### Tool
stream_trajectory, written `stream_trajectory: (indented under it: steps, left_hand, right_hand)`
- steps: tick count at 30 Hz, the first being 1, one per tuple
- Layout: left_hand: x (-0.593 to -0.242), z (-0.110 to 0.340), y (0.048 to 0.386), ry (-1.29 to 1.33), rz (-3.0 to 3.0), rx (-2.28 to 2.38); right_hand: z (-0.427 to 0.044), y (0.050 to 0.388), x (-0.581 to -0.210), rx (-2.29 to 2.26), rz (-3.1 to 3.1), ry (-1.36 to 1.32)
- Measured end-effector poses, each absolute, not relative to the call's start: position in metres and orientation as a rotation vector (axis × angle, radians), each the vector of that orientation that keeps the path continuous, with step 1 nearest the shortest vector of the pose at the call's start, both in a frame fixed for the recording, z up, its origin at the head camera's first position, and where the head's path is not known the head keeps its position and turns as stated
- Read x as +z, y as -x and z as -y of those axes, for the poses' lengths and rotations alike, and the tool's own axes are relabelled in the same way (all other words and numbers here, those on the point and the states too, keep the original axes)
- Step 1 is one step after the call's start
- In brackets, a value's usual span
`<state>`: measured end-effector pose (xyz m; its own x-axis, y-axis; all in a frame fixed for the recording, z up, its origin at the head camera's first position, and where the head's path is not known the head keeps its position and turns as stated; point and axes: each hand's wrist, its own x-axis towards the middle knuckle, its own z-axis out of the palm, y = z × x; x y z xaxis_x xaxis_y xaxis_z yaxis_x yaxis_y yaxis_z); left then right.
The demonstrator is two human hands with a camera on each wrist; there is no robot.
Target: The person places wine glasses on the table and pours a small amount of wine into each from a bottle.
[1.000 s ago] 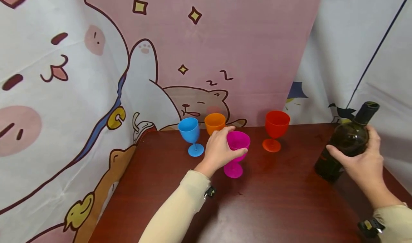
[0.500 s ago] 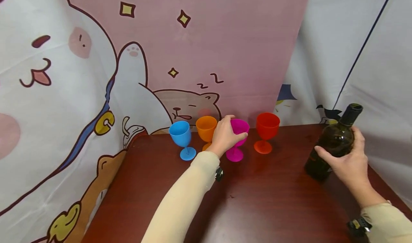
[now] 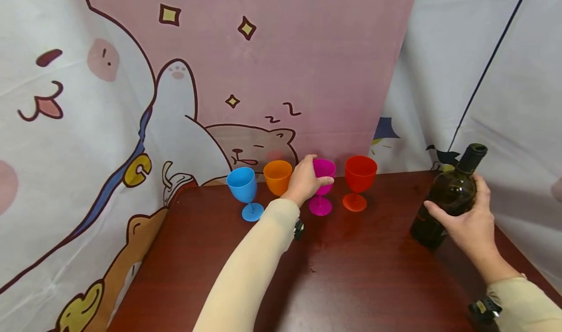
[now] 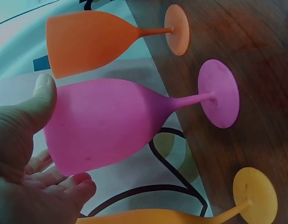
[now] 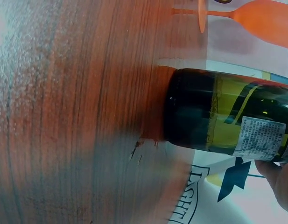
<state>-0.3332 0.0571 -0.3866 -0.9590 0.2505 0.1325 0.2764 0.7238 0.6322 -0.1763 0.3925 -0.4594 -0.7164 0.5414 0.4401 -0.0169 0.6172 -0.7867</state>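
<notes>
My left hand (image 3: 305,181) holds the bowl of a magenta plastic goblet (image 3: 323,188), thumb on the near side; the left wrist view shows the thumb (image 4: 45,95) at its rim and fingertips along the other side. The goblet's foot (image 4: 219,93) is at the tabletop. My right hand (image 3: 471,219) grips a dark green wine bottle (image 3: 452,195) round its body, thumb toward me. Its mouth is uncovered. In the right wrist view the bottle's base (image 5: 181,109) is at the table surface; whether it touches is hard to tell.
A blue goblet (image 3: 243,185) and an orange goblet (image 3: 277,176) stand left of the magenta one, a red goblet (image 3: 360,173) to its right, roughly in a row. They are near the back edge of the brown table (image 3: 364,273). A printed cloth (image 3: 325,53) hangs behind.
My left hand has moved the magenta goblet back, away from me, into line between the orange and red goblets. The view has turned slightly right; my right hand keeps its grip on the bottle.
</notes>
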Motion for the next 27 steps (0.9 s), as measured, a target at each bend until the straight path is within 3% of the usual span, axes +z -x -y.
stream_trajectory:
  steps: [7, 16, 27]
  left_hand:
    - [-0.383, -0.059, 0.333, 0.539, 2.902, -0.955]
    - [-0.379, -0.089, 0.338, 0.769, 2.852, -0.482]
    - [-0.383, -0.146, 0.34, 0.725, 2.87, -0.066]
  right_hand:
    - [-0.394, 0.177, -0.46, 1.058, 2.167, 0.411]
    - [-0.395, 0.177, -0.46, 1.055, 2.165, 0.415]
    - [-0.393, 0.179, -0.462, 1.049, 2.15, 0.376]
